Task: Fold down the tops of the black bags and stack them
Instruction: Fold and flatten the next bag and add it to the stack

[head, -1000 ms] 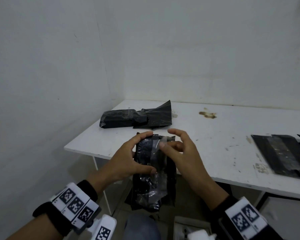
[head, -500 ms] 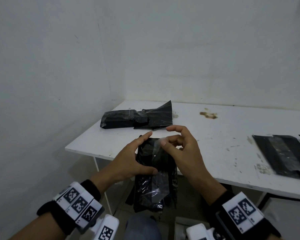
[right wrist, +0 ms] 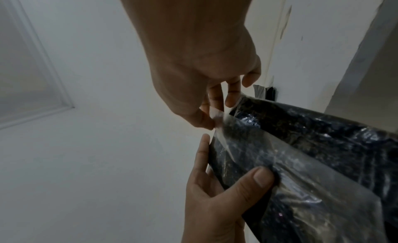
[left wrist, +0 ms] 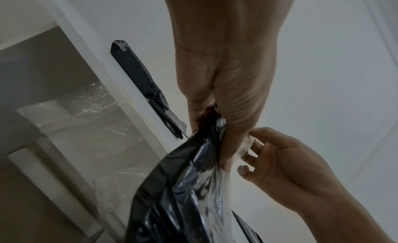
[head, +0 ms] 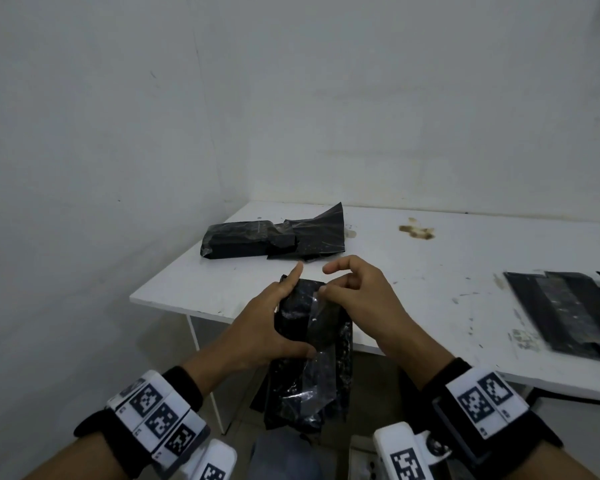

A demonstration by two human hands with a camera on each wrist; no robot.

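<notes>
You're early on by the look of it: your left hand (head: 257, 336) grips the black bag (head: 312, 358) at frame centre while your right hand (head: 357, 299) pinches its clear flap, with a couple of folded bags (head: 274, 237) piled upper left and flat bags (head: 568, 313) waiting at right.

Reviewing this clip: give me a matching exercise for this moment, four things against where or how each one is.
Things:
1. left hand
2. right hand
3. folded bags
4. flat bags

States:
A. lying at the table's right end
B. pinching the clear strip at the held bag's top
C. gripping the held bag by its side
D. lying at the table's far left corner

Pairs: 1-C, 2-B, 3-D, 4-A
</notes>
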